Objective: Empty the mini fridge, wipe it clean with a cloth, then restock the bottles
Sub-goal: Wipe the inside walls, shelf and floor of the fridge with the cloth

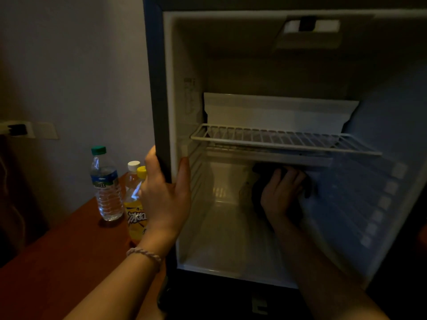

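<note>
Left hand [165, 195] grips the mini fridge [159, 93] left edge; right hand [280, 192] inside presses a dark cloth [258, 181] under the wire shelf [284, 140]

Legible markings: bottle labels and one fridge sticker

We find large stylised Chinese characters, white with dark outline, on the yellow label of the yellow-capped bottle [135, 211], which stands just left of the mini fridge [159, 88]; the first character looks like 冰, and we cannot make out the rest with certainty. Further left of the fridge, the green-capped water bottle [106, 185] carries a blue label with white characters too blurred for us to read. Inside the fridge, on its left inner wall above the wire shelf [284, 140], we see a printed sticker [190, 95]; its text is too small to read.
</note>
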{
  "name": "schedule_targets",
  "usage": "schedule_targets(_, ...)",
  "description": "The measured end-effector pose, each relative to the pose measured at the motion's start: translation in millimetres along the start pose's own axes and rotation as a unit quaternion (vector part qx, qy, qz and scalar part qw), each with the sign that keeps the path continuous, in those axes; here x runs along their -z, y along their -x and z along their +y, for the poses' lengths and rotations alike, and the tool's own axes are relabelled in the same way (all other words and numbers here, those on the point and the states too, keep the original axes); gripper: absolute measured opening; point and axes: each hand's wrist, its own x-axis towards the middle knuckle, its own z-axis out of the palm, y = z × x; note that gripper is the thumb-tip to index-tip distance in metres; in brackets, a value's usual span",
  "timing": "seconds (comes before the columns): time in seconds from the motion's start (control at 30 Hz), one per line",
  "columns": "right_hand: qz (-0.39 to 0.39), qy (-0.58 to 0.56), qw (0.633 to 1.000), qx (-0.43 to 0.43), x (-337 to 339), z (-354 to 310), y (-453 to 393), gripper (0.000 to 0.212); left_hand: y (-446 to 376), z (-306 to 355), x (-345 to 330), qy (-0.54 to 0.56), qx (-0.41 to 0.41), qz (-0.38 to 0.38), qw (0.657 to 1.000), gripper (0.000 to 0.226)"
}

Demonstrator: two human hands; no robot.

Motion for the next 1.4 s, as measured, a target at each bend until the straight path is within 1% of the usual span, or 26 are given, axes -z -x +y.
schedule_targets(0.07,-0.036,0.003,0.999,-0.006,-13,-17,13,0.056,0,-1,0,-0.004,-0.002,0.004,1.0,0.056)
schedule_targets(0.1,-0.057,0.01,0.998,0.001,-20,-24,21,0.06,0,-1,0,-0.004,-0.004,0.004,1.0,0.057)
schedule_targets(0.17,-0.094,0.036,0.995,0.022,-36,-37,35,0.057,0,-2,1,-0.002,-0.007,0.004,1.0,0.058)
schedule_targets(0.23,-0.105,0.051,0.993,0.029,-52,-48,47,0.051,0,-4,1,-0.006,-0.013,0.009,1.0,0.056)
schedule_targets(0.3,-0.107,0.023,0.994,0.013,-62,-61,55,0.046,0,-5,0,-0.011,-0.016,0.014,1.0,0.056)
schedule_targets(0.4,-0.083,-0.044,0.996,-0.011,-74,-77,63,0.043,-1,-7,0,-0.012,-0.012,0.018,1.0,0.059)
schedule_targets(0.5,-0.037,-0.045,0.998,0.019,-83,-85,68,0.038,-1,-7,0,-0.01,-0.013,0.014,1.0,0.06)
schedule_targets(0.57,-0.033,-0.042,0.998,0.028,-84,-81,69,0.033,-1,-6,0,-0.007,-0.013,0.008,1.0,0.06)
schedule_targets(0.7,-0.088,-0.039,0.994,0.043,-70,-54,58,0.028,-1,-5,1,-0.001,-0.001,-0.002,1.0,0.062)
schedule_targets(0.83,-0.039,0.017,0.997,0.066,-37,-24,28,0.024,-1,-3,1,0.0,0.004,-0.007,1.0,0.06)
schedule_targets(0.93,0.001,0.006,0.998,0.06,-8,4,4,0.022,0,-1,1,0.0,0.007,-0.008,1.0,0.06)
schedule_targets(1.0,0.031,0.044,0.997,0.061,13,24,-12,0.024,0,1,2,0.001,0.009,-0.007,1.0,0.058)
schedule_targets(1.03,0.032,0.073,0.995,0.067,22,32,-17,0.025,0,1,2,0.005,0.011,-0.008,1.0,0.056)
schedule_targets(1.07,0.021,0.103,0.991,0.083,30,41,-20,0.025,0,2,2,0.009,0.013,-0.008,1.0,0.055)
schedule_targets(1.13,-0.026,0.144,0.981,0.126,38,54,-18,0.027,0,2,3,0.008,0.01,-0.005,1.0,0.055)
schedule_targets(1.2,-0.064,0.165,0.974,0.141,40,60,-11,0.033,0,2,3,0.008,0.009,-0.005,1.0,0.053)
schedule_targets(1.33,-0.122,0.218,0.965,0.076,48,54,-2,0.031,0,3,3,0.017,0.015,-0.012,1.0,0.053)
schedule_targets(1.4,-0.147,0.249,0.956,0.047,51,51,2,0.036,0,4,3,0.017,0.016,-0.01,1.0,0.053)
